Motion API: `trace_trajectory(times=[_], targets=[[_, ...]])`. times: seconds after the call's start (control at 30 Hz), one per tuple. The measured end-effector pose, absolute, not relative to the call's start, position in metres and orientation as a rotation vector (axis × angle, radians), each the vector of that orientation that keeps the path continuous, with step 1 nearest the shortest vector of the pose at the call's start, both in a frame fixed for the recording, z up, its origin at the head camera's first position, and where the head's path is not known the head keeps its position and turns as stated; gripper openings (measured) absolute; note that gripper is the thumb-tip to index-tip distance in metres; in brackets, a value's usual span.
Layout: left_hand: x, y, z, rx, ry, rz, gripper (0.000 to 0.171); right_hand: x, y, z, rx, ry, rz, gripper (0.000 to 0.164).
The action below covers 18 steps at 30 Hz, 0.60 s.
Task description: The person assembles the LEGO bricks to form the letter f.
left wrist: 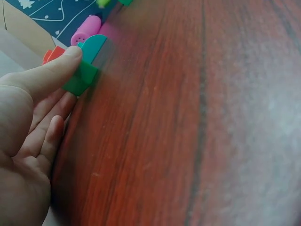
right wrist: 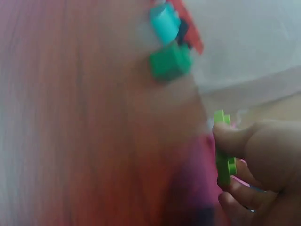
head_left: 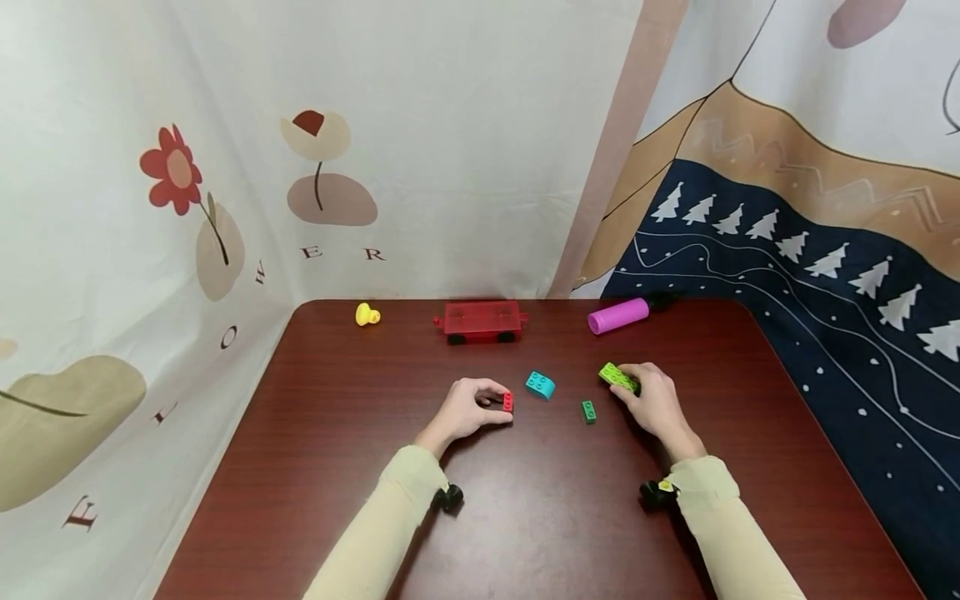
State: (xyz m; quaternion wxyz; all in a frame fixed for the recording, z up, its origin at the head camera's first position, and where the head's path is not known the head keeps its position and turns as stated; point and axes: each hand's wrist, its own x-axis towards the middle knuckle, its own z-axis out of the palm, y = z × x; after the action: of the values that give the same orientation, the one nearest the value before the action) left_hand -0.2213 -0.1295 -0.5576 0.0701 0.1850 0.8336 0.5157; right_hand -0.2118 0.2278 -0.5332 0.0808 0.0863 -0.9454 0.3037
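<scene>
My left hand (head_left: pixel 468 408) pinches a red toy brick (head_left: pixel 507 402) between thumb and fingers, low over the table. From the left wrist, a green block (left wrist: pixel 81 84) shows directly below the red brick (left wrist: pixel 52 55), partly behind the thumb. My right hand (head_left: pixel 654 400) grips a lime-green studded brick (head_left: pixel 618 377); its thumb presses one face of the brick (right wrist: pixel 222 165) in the right wrist view. Between the hands lie a turquoise curved brick (head_left: pixel 540 384) and a small green brick (head_left: pixel 588 412), neither touched by a hand.
Along the back edge of the brown table (head_left: pixel 337 400) stand a yellow knob-shaped piece (head_left: pixel 366 315), a red toy wagon base (head_left: pixel 482 320) with black wheels, and a purple cylinder (head_left: pixel 618 317) with a dark end. Printed cloth (head_left: pixel 465 167) hangs behind the table.
</scene>
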Motion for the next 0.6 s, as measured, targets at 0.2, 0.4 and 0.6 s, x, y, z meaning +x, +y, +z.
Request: trace_trajectory(times=[0.2, 0.4, 0.6], targets=[[-0.222, -0.129, -0.56, 0.559, 2.523, 1.578, 0.034, -0.209, 0.195, -0.518, 0.419, -2.693, 1.03, 0.037], [-0.22, -0.127, -0.56, 0.57, 2.526, 1.569, 0.034, -0.207, 0.165, -0.509, 0.572, -2.65, 1.146, 0.039], [-0.221, -0.127, -0.562, 0.576, 2.533, 1.546, 0.035, -0.205, 0.137, -0.51, 0.694, -2.671, 1.213, 0.038]])
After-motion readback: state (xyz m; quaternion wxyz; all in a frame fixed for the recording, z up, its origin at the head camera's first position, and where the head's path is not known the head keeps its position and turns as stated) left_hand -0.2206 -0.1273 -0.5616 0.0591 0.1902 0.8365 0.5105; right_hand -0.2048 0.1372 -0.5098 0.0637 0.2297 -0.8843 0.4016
